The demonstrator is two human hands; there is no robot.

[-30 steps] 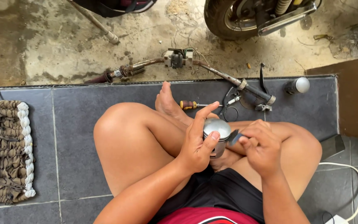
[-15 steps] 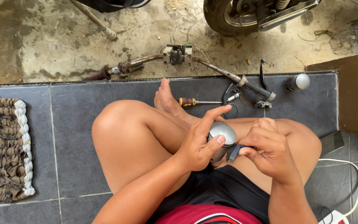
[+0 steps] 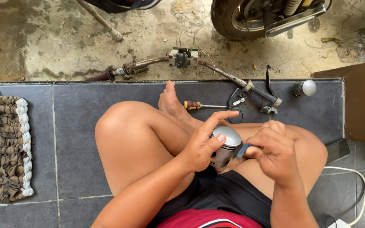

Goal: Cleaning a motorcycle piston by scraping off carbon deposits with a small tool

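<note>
Left grip [image 3: 203,145] still clamps the metal piston [image 3: 226,145], index finger now straightened; right grip [image 3: 273,147] stays clenched on a blue-handled tool [image 3: 242,150]

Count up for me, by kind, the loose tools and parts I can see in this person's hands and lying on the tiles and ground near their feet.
Metal piston, gripped by the left hand: 1
Small blue-handled tool, in the right hand: 1
Screwdriver on the tiles: 1
Handlebar assembly with cables: 1
Grey cylinder with pale cap: 1
Total: 5
</note>
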